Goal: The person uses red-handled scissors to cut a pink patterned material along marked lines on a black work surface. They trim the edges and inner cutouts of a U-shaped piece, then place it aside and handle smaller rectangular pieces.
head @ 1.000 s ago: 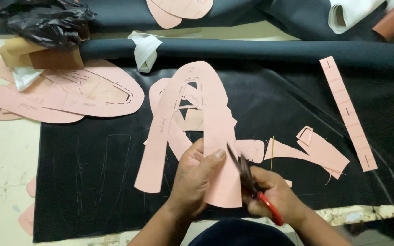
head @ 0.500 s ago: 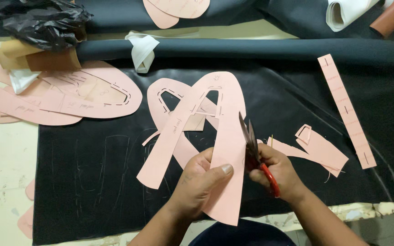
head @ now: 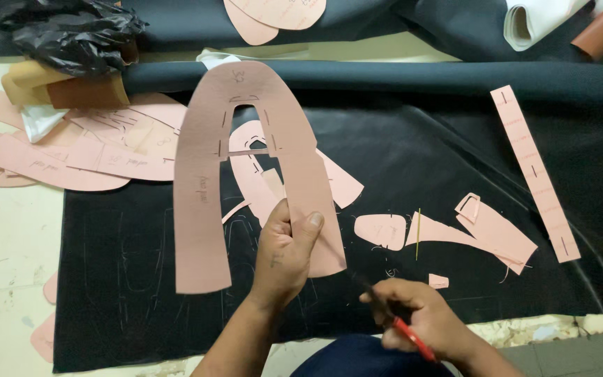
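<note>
In the middle of the frame the left hand (head: 284,255) holds up a pink U-shaped paper pattern (head: 207,181) by one leg above the black material (head: 413,160), while the right hand (head: 420,318), lower right, closes its grip around red-handled scissors (head: 403,328).

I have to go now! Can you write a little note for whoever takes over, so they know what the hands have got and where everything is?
Left hand: holds up the pink U-shaped pattern piece by one leg, clear of the black sheet.
Right hand: grips red-handled scissors, blades off the paper.
Done: the U-shape looks fully cut out; offcuts and a small oval lie on the sheet.
Left: cannot tell whether more trimming is needed. A long pink strip and more patterns lie nearby.
</note>
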